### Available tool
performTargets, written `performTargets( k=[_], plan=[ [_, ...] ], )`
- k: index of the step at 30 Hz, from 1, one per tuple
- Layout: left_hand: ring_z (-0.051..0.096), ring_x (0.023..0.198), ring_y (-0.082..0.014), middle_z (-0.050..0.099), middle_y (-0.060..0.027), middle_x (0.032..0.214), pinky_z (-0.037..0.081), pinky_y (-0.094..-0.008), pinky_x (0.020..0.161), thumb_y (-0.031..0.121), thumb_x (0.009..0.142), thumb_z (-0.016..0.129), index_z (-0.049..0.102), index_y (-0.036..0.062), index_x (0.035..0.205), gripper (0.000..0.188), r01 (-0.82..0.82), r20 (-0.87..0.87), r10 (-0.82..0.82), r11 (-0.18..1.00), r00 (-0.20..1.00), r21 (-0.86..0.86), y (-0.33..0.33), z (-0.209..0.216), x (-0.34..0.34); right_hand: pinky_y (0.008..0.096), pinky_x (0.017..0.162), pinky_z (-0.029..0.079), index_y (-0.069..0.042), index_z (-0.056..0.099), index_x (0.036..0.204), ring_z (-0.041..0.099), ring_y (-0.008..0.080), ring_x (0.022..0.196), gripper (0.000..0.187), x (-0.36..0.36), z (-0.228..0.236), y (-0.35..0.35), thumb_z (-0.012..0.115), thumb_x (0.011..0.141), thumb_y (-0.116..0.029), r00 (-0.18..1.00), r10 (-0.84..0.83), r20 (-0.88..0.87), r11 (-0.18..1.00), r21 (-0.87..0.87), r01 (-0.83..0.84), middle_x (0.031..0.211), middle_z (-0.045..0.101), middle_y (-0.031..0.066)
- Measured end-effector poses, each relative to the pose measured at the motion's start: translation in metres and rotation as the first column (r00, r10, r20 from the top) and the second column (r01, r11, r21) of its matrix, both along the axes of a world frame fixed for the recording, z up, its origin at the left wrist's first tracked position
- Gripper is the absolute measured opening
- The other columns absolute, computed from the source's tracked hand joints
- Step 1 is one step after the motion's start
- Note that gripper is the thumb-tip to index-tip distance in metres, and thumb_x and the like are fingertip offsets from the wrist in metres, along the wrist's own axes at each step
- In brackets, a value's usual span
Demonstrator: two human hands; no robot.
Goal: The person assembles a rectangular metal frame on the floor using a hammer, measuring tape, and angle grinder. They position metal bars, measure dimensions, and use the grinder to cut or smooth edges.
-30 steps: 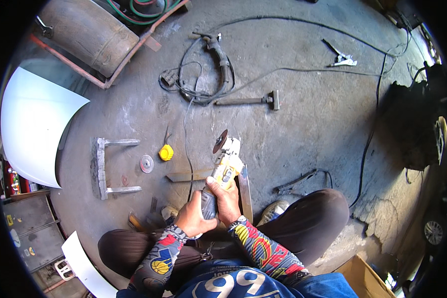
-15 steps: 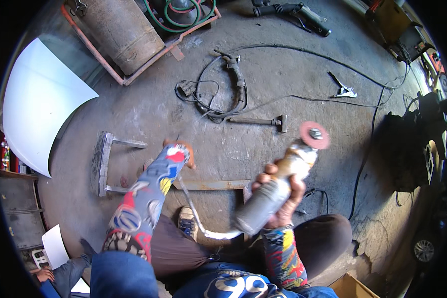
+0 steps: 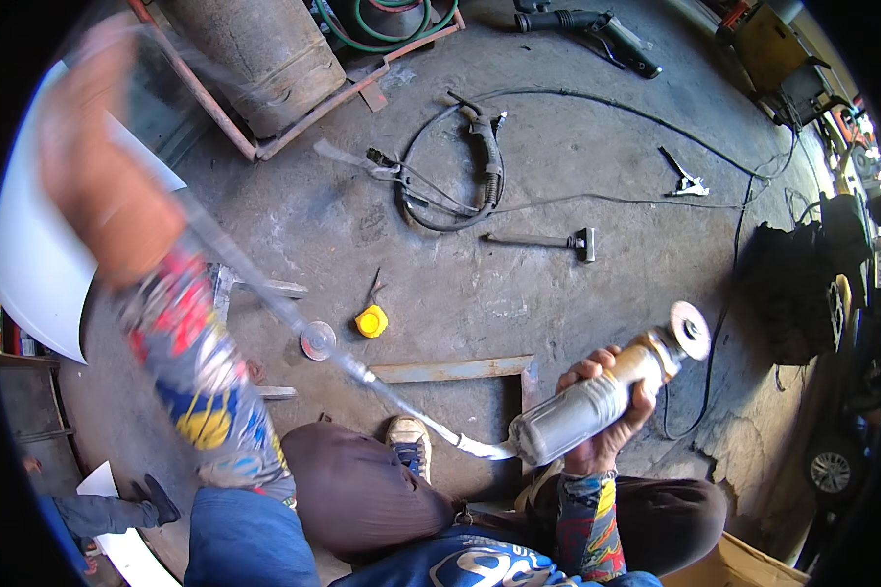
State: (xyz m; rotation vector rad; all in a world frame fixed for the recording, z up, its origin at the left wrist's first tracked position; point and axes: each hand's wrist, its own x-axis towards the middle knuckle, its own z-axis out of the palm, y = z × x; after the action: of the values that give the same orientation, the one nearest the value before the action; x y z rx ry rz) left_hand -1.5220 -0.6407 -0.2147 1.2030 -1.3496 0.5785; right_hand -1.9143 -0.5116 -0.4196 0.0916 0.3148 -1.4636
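Observation:
My right hand (image 3: 612, 411) is wrapped round the grey body of an angle grinder (image 3: 573, 416), fingers closed. The grinder's thin disc (image 3: 690, 331) points up and to the right, away from me. From its rear end a pale, partly taped cord (image 3: 401, 401) stretches up and left toward my left forearm. My left hand (image 3: 98, 166) is raised at the far left, in front of a white curved panel (image 3: 34, 254). Motion smears its fingers, so whether they grip the cord is unclear. Between my hands, a yellow tape measure (image 3: 371, 321) and a round disc (image 3: 318, 340) lie on the floor.
A rusty metal frame (image 3: 450, 370) lies close before me, with a hammer (image 3: 548, 241), a coiled welding cable (image 3: 404, 186) and locking pliers (image 3: 686, 178) beyond. A cylinder (image 3: 255, 68) rests on a red-framed cart (image 3: 313, 129). Another person's leg (image 3: 108, 514) shows lower left.
My left hand has swung up and left, and the cord is now drawn out straighter. The grinder has moved right and tilted flatter. The tape measure and round disc have come into plain sight.

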Motion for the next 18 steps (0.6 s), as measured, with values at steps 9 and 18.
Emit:
performTargets(
  k=[9, 18],
  plan=[
    [0.045, 0.142, -0.037, 0.045, -0.0267, 0.151, 0.031, -0.0472, 0.121, 0.038, 0.101, 0.064, 0.04, -0.0078, 0.148, 0.07, -0.669, 0.004, 0.776, 0.541, 0.63, 0.509, 0.215, -0.168, 0.109, 0.0514, 0.094, 0.053, -0.01, 0.055, 0.128, 0.067, 0.0299, 0.098, 0.056, 0.042, -0.007, -0.002, 0.076, 0.083, -0.036, 0.978, 0.13, -0.165, 0.991, 0.035, -0.126, 0.11, 0.064, 0.0095],
    [0.073, 0.088, -0.0273, 0.073, -0.0195, 0.084, 0.056, -0.0407, 0.08, 0.026, 0.099, 0.063, 0.073, -0.0011, 0.103, 0.029, 0.482, -0.323, 0.565, -0.155, 0.759, 0.862, 0.258, -0.325, 0.086, 0.0468, 0.082, 0.059, -0.013, 0.051, 0.135, 0.068, 0.0268, 0.09, 0.063, 0.023, -0.025, 0.015, 0.074, 0.084, -0.042, 0.861, 0.145, -0.488, 0.986, 0.14, -0.086, 0.105, 0.061, 0.0081]
  ],
)
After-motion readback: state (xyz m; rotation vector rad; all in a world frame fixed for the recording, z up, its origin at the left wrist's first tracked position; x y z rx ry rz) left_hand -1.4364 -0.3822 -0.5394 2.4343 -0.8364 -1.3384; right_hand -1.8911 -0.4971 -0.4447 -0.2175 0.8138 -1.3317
